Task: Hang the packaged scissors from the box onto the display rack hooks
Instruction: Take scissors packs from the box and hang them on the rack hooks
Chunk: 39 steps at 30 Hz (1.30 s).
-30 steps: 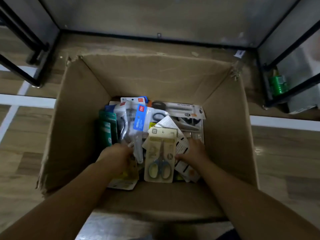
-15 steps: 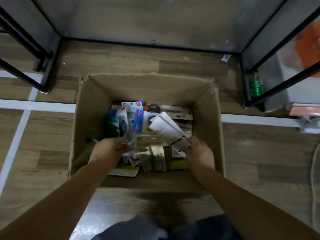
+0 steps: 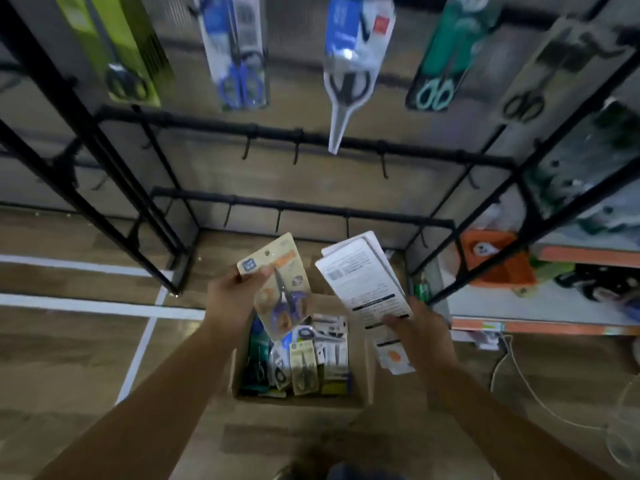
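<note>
Grip, left hand point(image 3: 230, 299): pinching a beige scissors pack point(image 3: 277, 289) near its top edge, thumb on the printed front, tilting it above the box.
Grip, right hand point(image 3: 420, 327): holding a white pack point(image 3: 363, 289) by its lower half, back side with a barcode facing up, fingers curling round it.
Box point(image 3: 369, 358): cardboard, sitting open on the wood floor point(image 3: 69, 358) below both hands, more scissors packs lying inside.
Rack point(image 3: 311, 136): black bars crossing just beyond the hands, bare hooks point(image 3: 382, 166) sticking out between hands and wall.
Hanging packs: lime point(image 3: 117, 50), blue point(image 3: 239, 53), clear white point(image 3: 349, 60), teal point(image 3: 446, 57) and grey point(image 3: 554, 71), dangling along the top row.
Right side: orange bin point(image 3: 498, 261) and a white cable point(image 3: 519, 375) lying near a shelf.
</note>
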Tool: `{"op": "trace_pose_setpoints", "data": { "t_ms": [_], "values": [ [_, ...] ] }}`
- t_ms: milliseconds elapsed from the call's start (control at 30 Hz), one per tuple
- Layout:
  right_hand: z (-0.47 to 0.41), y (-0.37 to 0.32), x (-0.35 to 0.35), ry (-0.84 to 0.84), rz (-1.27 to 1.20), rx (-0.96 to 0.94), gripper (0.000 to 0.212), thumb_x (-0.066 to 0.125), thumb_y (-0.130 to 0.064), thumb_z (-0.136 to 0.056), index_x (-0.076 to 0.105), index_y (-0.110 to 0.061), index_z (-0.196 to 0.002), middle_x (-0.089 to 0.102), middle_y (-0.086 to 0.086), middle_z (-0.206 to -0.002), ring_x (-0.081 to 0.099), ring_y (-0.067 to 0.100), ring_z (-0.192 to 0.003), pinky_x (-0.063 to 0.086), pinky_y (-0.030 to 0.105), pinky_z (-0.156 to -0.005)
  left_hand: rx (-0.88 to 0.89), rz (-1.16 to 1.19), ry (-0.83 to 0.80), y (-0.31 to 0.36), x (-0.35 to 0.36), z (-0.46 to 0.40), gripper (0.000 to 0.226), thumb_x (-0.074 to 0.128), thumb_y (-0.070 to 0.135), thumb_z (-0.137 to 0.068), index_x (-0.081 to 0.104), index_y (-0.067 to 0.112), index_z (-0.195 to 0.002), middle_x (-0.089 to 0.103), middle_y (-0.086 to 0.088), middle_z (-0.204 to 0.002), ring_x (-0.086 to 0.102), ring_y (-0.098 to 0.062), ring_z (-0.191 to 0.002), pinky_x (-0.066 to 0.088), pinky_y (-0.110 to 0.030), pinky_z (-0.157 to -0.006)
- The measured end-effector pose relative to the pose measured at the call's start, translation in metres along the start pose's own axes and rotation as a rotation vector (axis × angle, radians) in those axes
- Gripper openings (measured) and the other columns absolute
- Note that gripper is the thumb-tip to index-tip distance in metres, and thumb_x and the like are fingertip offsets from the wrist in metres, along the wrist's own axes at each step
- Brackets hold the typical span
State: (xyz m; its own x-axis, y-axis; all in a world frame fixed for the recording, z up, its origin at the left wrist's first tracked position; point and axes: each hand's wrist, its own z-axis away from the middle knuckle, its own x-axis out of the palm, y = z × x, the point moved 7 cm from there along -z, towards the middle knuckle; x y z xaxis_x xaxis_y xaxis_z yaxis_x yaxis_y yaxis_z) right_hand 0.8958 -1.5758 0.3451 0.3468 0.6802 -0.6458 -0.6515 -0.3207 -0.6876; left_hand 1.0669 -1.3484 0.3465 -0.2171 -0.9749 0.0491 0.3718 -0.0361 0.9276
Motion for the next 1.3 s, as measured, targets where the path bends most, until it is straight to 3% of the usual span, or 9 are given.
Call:
{"op": "trace_pose_setpoints", "data": {
  "t_ms": [200, 333, 533, 633, 767, 933, 1067, 1200, 1300],
  "values": [
    [0.052, -0.104, -0.100, 0.127, -0.361, -0.248, 0.022, 0.064, -0.011, -0.086, 0.064, -0.017, -0.107, 0.066, -0.007, -0.094, 0.065, 0.012, -0.090, 0.048, 0.020, -0.077, 0.063, 0.277, -0.105, 0.131, -0.006, 0.051, 0.038, 0.045, 0.002, -0.094, 0.067, 0.014, -0.066, 0.065, 0.004, -0.053, 0.063, -0.010, -0.048, 0.050, -0.018, -0.045],
    [0.068, -0.163, -0.143, 0.074, -0.493, -0.436, 0.023, 0.063, -0.006, -0.086, 0.063, -0.018, -0.106, 0.069, -0.011, -0.094, 0.066, 0.016, -0.093, 0.054, 0.028, -0.079, 0.079, 0.359, -0.172, 0.183, -0.011, 0.076, 0.009, 0.059, 0.013, -0.084, 0.065, 0.007, -0.089, 0.070, -0.003, -0.069, 0.067, -0.021, -0.064, 0.054, -0.027, -0.054],
    [0.128, -0.236, -0.186, 0.182, -0.633, -0.921, 0.030, 0.066, -0.008, -0.082, 0.066, -0.020, -0.110, 0.071, -0.004, -0.095, 0.066, 0.010, -0.091, 0.053, 0.021, -0.075, 0.139, 0.493, -0.406, 0.228, 0.012, 0.115, 0.058, 0.083, 0.043, -0.056, 0.065, 0.012, -0.103, 0.073, -0.007, -0.093, 0.071, -0.023, -0.082, 0.057, -0.035, -0.062],
    [0.163, -0.264, -0.202, 0.356, -0.415, -1.260, 0.026, 0.067, -0.018, -0.074, 0.070, -0.018, -0.100, 0.067, -0.017, -0.097, 0.060, 0.003, -0.091, 0.046, 0.019, -0.081, 0.122, 0.480, -0.424, 0.234, 0.028, 0.129, 0.033, 0.044, 0.035, -0.097, 0.059, 0.009, -0.112, 0.073, -0.002, -0.081, 0.070, -0.017, -0.069, 0.053, -0.035, -0.060],
    [0.177, -0.277, -0.200, 0.588, 0.065, -1.563, 0.018, 0.067, 0.001, -0.070, 0.074, -0.009, -0.084, 0.073, 0.002, -0.094, 0.060, 0.016, -0.094, 0.047, 0.037, -0.085, -0.044, 0.525, -0.560, 0.230, 0.053, 0.150, 0.050, 0.041, 0.040, -0.091, 0.055, 0.001, -0.120, 0.070, -0.017, -0.103, 0.070, -0.028, -0.083, 0.056, -0.040, -0.068],
    [0.157, -0.263, -0.189, 0.602, 0.270, -1.496, 0.018, 0.057, -0.014, -0.077, 0.073, -0.007, -0.072, 0.073, 0.007, -0.095, 0.065, 0.025, -0.098, 0.042, 0.039, -0.091, -0.081, 0.497, -0.558, 0.210, 0.062, 0.155, 0.058, 0.042, 0.053, -0.088, 0.057, 0.009, -0.122, 0.064, -0.018, -0.120, 0.062, -0.033, -0.107, 0.046, -0.045, -0.089],
    [0.156, -0.262, -0.183, 0.630, 0.336, -1.418, 0.026, 0.048, -0.017, -0.078, 0.074, -0.013, -0.075, 0.071, 0.007, -0.104, 0.059, 0.037, -0.109, 0.031, 0.039, -0.098, -0.107, 0.334, -0.717, 0.201, 0.080, 0.171, 0.066, 0.078, 0.028, -0.064, 0.056, 0.003, -0.122, 0.064, -0.021, -0.111, 0.065, -0.033, -0.090, 0.053, -0.045, -0.080],
    [0.136, -0.257, -0.188, 0.540, 0.177, -1.186, 0.047, 0.040, -0.005, -0.082, 0.062, -0.021, -0.121, 0.042, 0.007, -0.142, 0.029, 0.029, -0.135, 0.030, 0.046, -0.109, 0.003, 0.340, -0.645, 0.204, 0.081, 0.167, 0.058, 0.071, 0.014, -0.064, 0.055, 0.003, -0.120, 0.068, -0.020, -0.098, 0.068, -0.031, -0.077, 0.057, -0.043, -0.070],
    [0.121, -0.239, -0.188, 0.185, -0.240, -0.755, 0.060, 0.045, 0.001, -0.092, 0.035, -0.032, -0.141, 0.030, -0.009, -0.150, 0.030, 0.010, -0.137, 0.034, 0.013, -0.099, 0.072, 0.400, -0.516, 0.204, 0.073, 0.153, 0.064, 0.070, 0.013, -0.065, 0.053, 0.004, -0.126, 0.067, -0.020, -0.103, 0.068, -0.032, -0.081, 0.056, -0.043, -0.068]
  ]
}}
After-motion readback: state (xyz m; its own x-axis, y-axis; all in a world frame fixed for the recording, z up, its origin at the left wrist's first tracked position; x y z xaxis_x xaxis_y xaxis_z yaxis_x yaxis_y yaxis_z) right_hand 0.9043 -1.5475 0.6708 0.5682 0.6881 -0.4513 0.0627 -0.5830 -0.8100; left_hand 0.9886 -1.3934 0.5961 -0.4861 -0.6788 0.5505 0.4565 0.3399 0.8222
